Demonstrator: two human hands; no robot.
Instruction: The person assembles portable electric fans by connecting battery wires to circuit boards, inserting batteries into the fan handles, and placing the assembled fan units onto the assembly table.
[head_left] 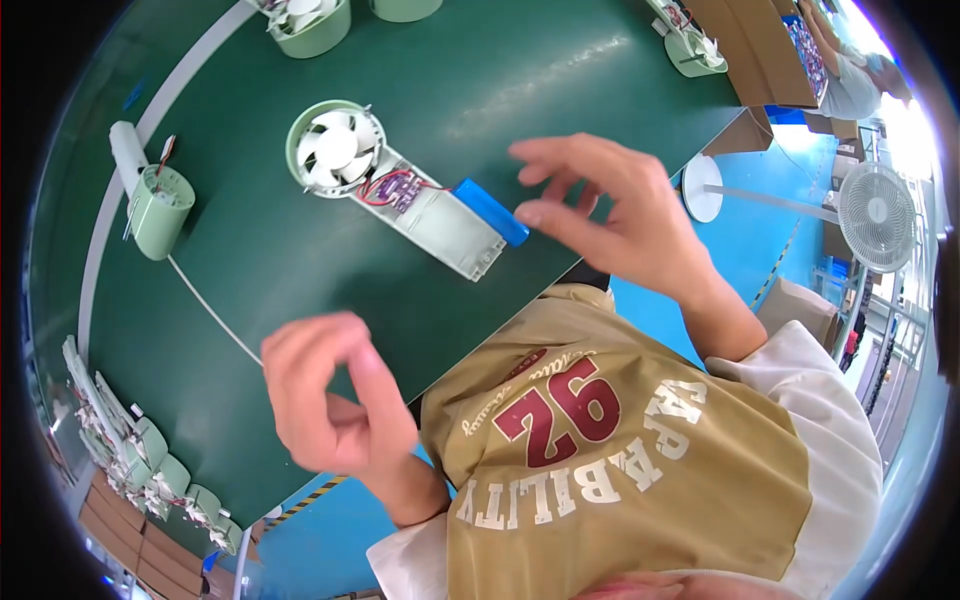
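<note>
A pale green handheld fan body [440, 231] lies on the table in front of me. White blades [336, 148] sit in its round head, and a small purple circuit board [398, 190] with red wires is at its neck. Along the long tray's edge rests a blue cylindrical battery [491, 212]. My right hand [610, 205] is open beside it, its thumb tip close to the battery's end; I cannot tell if they touch. Nearer to me, my left hand [335, 395] is curled, thumb and index tips together in a ring. Anything pinched there is too small to make out.
A green fan part on a white handle [160, 210] stands at left, its white cable [215, 315] leading towards my left hand. Several fan shells [150, 465] line the lower left edge. Green cups [310, 25] are at the far side; a cardboard box [755, 50] stands far right.
</note>
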